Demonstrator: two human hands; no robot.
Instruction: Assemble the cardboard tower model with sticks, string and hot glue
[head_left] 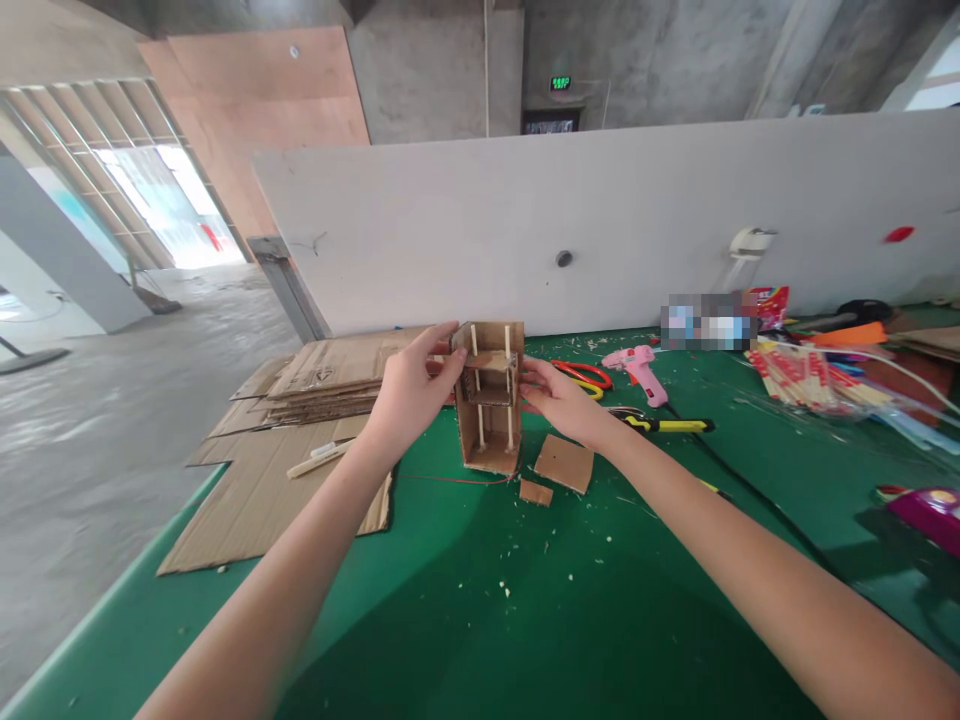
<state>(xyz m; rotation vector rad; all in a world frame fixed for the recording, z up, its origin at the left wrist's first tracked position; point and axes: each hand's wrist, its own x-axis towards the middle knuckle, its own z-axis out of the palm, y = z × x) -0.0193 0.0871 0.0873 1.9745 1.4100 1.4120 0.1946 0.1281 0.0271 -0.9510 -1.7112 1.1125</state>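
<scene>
A small open-fronted cardboard box (466,435) stands upright on the green table, with shelves inside and thin wooden sticks running up through it. My left hand (420,385) grips its upper left side, thumb at the front edge and fingers partly behind. On the opposite side, my right hand (566,402) holds the right wall, and some of its fingertips are hidden by the box. In front and to the right lie a square cardboard piece (565,464) and a smaller cardboard scrap (536,492). A thin red wire (465,481) runs along the table by the box's base.
Stacked cardboard sheets (330,370) lie left, with a white-capped marker (319,460) on top. Right are a pink glue gun (637,372), red-handled scissors (589,375), a yellow-black cutter (671,426) and packaged sticks (806,380). A white panel (450,230) rises behind the table.
</scene>
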